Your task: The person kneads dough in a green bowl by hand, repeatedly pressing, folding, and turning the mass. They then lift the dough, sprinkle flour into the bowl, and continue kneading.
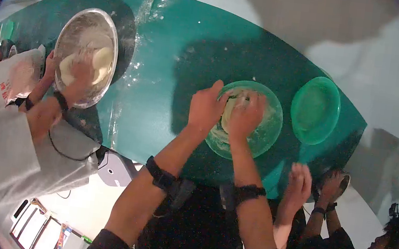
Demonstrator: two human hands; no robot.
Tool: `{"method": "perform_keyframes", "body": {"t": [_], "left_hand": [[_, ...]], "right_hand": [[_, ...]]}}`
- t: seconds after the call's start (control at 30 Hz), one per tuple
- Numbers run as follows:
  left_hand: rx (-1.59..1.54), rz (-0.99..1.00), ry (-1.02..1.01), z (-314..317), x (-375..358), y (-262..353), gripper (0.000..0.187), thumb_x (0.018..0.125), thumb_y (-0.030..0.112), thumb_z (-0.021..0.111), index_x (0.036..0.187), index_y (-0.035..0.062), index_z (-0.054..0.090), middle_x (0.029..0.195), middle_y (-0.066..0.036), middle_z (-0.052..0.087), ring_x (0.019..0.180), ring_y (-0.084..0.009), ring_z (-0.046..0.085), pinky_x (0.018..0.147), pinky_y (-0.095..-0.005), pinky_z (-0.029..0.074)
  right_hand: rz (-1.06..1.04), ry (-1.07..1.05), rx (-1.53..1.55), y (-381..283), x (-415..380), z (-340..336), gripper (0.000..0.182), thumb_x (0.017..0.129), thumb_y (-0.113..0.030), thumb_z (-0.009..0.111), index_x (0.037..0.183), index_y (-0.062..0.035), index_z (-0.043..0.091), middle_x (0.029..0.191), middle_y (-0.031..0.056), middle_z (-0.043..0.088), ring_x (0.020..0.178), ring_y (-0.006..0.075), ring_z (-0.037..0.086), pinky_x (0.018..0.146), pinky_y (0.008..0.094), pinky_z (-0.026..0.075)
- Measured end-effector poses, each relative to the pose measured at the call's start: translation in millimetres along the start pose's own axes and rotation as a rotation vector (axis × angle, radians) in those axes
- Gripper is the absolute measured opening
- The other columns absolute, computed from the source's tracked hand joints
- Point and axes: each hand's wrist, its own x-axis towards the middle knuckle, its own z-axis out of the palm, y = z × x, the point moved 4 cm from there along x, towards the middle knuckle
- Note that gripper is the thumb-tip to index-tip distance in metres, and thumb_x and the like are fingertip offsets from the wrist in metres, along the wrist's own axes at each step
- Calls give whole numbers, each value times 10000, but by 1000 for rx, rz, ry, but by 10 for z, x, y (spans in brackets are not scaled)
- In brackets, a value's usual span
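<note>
A translucent green bowl [270,133] stands on the table in front of me, its inside smeared with flour. Pale dough [227,117] lies in it, partly covered by my hands. My left hand [206,106] is closed over the bowl's left rim, thumb raised, and its fingertips are partly hidden inside. Curled onto the dough is my right hand [246,115], its fingers pressed down into the bowl. Both of my forearms wear dark bands.
On the left, another person's hand [79,77] works dough in a metal bowl [114,59]. A second green bowl [314,111] stands at right on the green table [155,99]. Another hand [298,184] is raised near the front edge. A person [344,247] sits lower right.
</note>
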Motion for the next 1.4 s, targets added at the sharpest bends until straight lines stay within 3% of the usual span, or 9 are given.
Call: {"method": "perform_keyframes", "body": {"t": [0.13, 0.23, 0.33, 0.47, 0.53, 0.73, 0.9, 1.1, 1.4], "left_hand": [[120, 46, -49, 14, 25, 97, 279, 938, 313, 692, 945, 79, 541, 761, -185, 676, 737, -429, 669, 616, -522, 527], [155, 99, -83, 66, 57, 86, 284, 938, 330, 690, 946, 85, 548, 767, -170, 688, 737, -413, 682, 624, -523, 537], [180, 90, -76, 80, 48, 101, 278, 942, 334, 686, 956, 88, 557, 762, -177, 685, 734, -420, 677, 619, -529, 533], [171, 106, -73, 100, 98, 84, 282, 942, 339, 685, 950, 89, 555, 750, -181, 684, 719, -424, 677, 610, -529, 534], [154, 90, -86, 82, 68, 71, 288, 939, 340, 688, 947, 87, 551, 741, -181, 684, 712, -424, 679, 608, -527, 535], [-24, 126, -108, 77, 122, 53, 297, 962, 309, 659, 896, 35, 564, 719, -228, 638, 700, -469, 634, 599, -512, 506], [-344, -33, -103, -2, 81, 20, 321, 1005, 286, 594, 844, 9, 574, 708, -265, 590, 692, -494, 595, 589, -497, 469], [-347, 13, -114, 1, 122, 17, 309, 1017, 267, 576, 848, 8, 568, 696, -264, 586, 696, -494, 594, 580, -509, 462], [-385, 1, -57, 109, 74, -127, 371, 1038, 350, 541, 952, 1, 636, 846, -254, 654, 781, -448, 628, 681, -488, 491]], "right_hand": [[-212, -264, -49, 44, -176, -410, 225, 873, -102, 721, 1080, -28, 670, 1087, 161, 640, 1025, 391, 629, 885, 459, 509], [275, -387, 534, 381, 196, -1484, 250, 872, -107, 724, 1107, -38, 674, 1129, 159, 649, 1033, 386, 636, 860, 451, 534], [-47, -604, 287, 205, 333, -1216, 304, 891, -307, 720, 1057, -60, 657, 1165, 193, 641, 1076, 403, 622, 958, 507, 506], [-169, -490, -355, -13, -387, -303, 374, 855, -347, 749, 1103, -74, 684, 1148, 193, 649, 1048, 412, 636, 923, 515, 523], [-75, -478, -290, -31, -518, -266, 369, 840, -338, 752, 1099, -80, 697, 1135, 200, 649, 1035, 423, 639, 911, 520, 528], [-357, -340, -397, -113, -607, -134, 308, 808, -235, 735, 1064, -70, 687, 1081, 195, 634, 984, 395, 640, 845, 509, 537], [-524, -220, -318, -128, -389, 67, 326, 790, -167, 734, 1061, -13, 640, 1009, 194, 617, 927, 397, 631, 759, 502, 523], [-325, 63, -209, -178, -129, 104, 249, 872, -179, 660, 989, 9, 546, 925, 214, 594, 833, 435, 592, 691, 530, 471], [42, -43, -102, -437, -503, 35, 280, 887, -96, 658, 1117, 13, 540, 1075, 250, 564, 1040, 450, 568, 850, 532, 472]]}}
